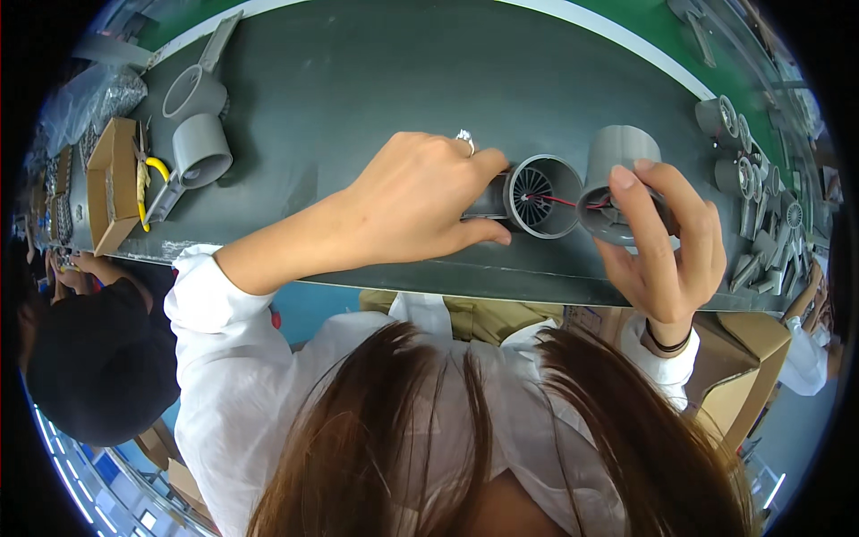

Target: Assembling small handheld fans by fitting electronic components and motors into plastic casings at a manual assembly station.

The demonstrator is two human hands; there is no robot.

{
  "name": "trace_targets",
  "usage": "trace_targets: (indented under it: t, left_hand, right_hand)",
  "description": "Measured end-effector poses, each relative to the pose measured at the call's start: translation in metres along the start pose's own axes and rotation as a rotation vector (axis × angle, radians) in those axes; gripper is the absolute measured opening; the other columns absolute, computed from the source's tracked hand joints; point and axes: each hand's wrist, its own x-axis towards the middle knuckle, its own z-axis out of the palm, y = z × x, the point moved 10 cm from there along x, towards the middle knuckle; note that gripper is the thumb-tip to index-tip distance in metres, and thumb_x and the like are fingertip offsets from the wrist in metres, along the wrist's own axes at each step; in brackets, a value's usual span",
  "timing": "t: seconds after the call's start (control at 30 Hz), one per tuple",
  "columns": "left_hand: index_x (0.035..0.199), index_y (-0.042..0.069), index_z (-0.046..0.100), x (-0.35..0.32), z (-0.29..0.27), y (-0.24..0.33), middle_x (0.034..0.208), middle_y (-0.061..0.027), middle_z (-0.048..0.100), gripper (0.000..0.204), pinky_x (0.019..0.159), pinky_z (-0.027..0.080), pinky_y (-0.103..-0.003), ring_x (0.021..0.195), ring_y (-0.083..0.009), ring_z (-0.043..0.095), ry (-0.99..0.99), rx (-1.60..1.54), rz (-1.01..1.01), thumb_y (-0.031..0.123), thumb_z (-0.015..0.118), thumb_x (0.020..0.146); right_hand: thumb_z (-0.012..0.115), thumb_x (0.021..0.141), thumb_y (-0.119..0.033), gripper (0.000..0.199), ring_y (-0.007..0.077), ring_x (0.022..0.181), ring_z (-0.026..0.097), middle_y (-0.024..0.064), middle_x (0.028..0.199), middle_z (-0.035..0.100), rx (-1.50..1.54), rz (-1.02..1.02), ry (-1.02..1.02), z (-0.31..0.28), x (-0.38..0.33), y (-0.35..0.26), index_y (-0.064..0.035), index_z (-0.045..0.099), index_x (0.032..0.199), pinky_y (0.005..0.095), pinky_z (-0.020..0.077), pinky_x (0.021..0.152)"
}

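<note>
The left hand (pixel 420 201) has its grip closed around a grey fan housing (pixel 537 195) lying on the dark table (pixel 358 80). The right hand (pixel 667 246) pinches a grey sleeve (pixel 617 174) just beside it. Red wires (pixel 564 199) already link both parts, which are not yet joined, I judge. The table's near edge runs just beneath both grips; open room lies beyond them.

A dark conveyor belt (pixel 376 80) carries grey plastic housings (pixel 201 148), yellow-handled pliers (pixel 148 183), a cardboard box (pixel 112 183) and fan parts (pixel 747 174).
</note>
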Motion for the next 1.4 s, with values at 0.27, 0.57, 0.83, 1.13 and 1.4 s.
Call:
trace_targets:
  t: [0.27,0.57,0.83,1.13,1.4]
  left_hand:
    - [0.096,0.001,0.064,-0.004,-0.042,0.028,0.096,-0.0099,0.06,0.039,0.066,0.049,-0.032,0.072,-0.0244,0.059,0.362,-0.248,0.277,0.025,0.079,0.07]
    - [0.08,-0.004,0.063,-0.007,-0.03,0.028,0.111,-0.0236,0.061,0.008,0.079,0.053,-0.034,0.087,-0.028,0.066,0.153,-0.665,0.227,0.004,0.061,0.085]
    - [0.081,-0.003,0.066,-0.012,-0.029,0.022,0.096,-0.0189,0.067,0.01,0.067,0.051,-0.03,0.076,-0.0222,0.065,0.237,-0.972,0.215,0.007,0.064,0.084]
    - [0.08,-0.007,0.065,-0.012,-0.027,0.018,0.098,-0.0178,0.065,0.01,0.067,0.05,-0.025,0.079,-0.0151,0.062,0.145,-1.183,0.13,0.001,0.063,0.085]
    - [0.079,-0.008,0.065,-0.015,-0.026,0.017,0.103,-0.0202,0.064,0.01,0.07,0.05,-0.026,0.081,-0.016,0.062,0.124,-1.313,0.091,-0.001,0.062,0.085]
  right_hand:
    - [0.076,0.049,0.005,0.059,0.0271,0.08,0.062,0.0215,0.097,0.06,0.216,0.158,0.082,-0.013,0.007,0.006,0.007,0.063,0.106,0.03,0.0517,0.064]
    - [0.081,0.048,-0.012,0.064,0.0248,0.074,0.059,0.0209,0.09,0.06,0.405,0.243,0.128,-0.018,0.014,0.011,0.0135,0.061,0.103,0.0295,0.0479,0.063]
    - [0.08,0.05,-0.025,0.059,0.0209,0.067,0.049,0.0176,0.087,0.059,0.443,0.263,0.19,-0.012,0.0,0.01,0.0007,0.065,0.101,0.029,0.0409,0.058]
    - [0.087,0.056,-0.024,0.043,0.0207,0.078,0.049,0.0143,0.101,0.049,0.905,0.347,0.222,0.007,0.001,0.022,-0.0168,0.066,0.092,0.0309,0.0428,0.069]
    - [0.088,0.056,-0.025,0.042,0.0196,0.078,0.049,0.0145,0.103,0.047,1.031,0.406,0.285,0.011,-0.002,0.023,-0.0176,0.065,0.091,0.0297,0.0411,0.07]
